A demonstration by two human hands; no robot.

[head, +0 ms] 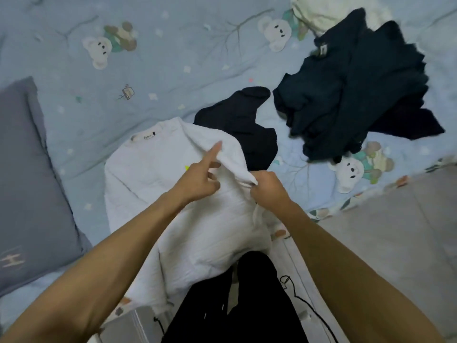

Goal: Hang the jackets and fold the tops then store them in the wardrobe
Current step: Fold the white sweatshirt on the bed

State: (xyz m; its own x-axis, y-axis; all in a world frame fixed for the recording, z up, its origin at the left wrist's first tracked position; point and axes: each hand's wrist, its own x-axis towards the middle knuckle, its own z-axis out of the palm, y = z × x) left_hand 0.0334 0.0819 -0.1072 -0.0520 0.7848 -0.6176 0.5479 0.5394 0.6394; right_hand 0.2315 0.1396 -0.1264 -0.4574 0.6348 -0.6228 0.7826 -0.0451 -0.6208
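Fingers of the right hand (268, 188) pinch a folded-over sleeve of the white top (158, 184), while the left hand (200, 180) rests on it, index finger straight, the others loosely curled. That top lies at the bed's (74, 70) near edge, hem hanging over. Its neck label is too blurred to read (a grey pillow (29, 184) shows pale marks). Dark garments (353, 95) are heaped toward the right edge — open sheet lies far-left.
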